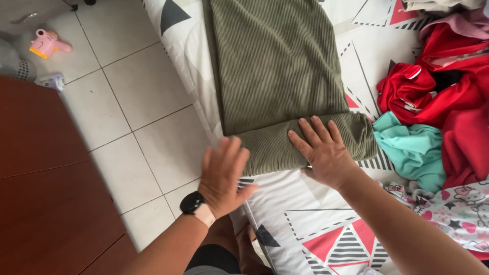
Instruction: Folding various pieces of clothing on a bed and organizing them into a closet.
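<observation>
Covering the bed, patterned sheet (326, 234) (white tiled floor (142, 127) alongside)

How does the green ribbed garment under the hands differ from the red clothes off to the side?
The green ribbed garment lies flat and smoothed, its near end rolled or folded; the red clothes sit crumpled in a heap. The right hand presses on the green garment and the left hand is at its roll's end; no hand touches the red clothes. Both rest on the patterned bedsheet.
</observation>
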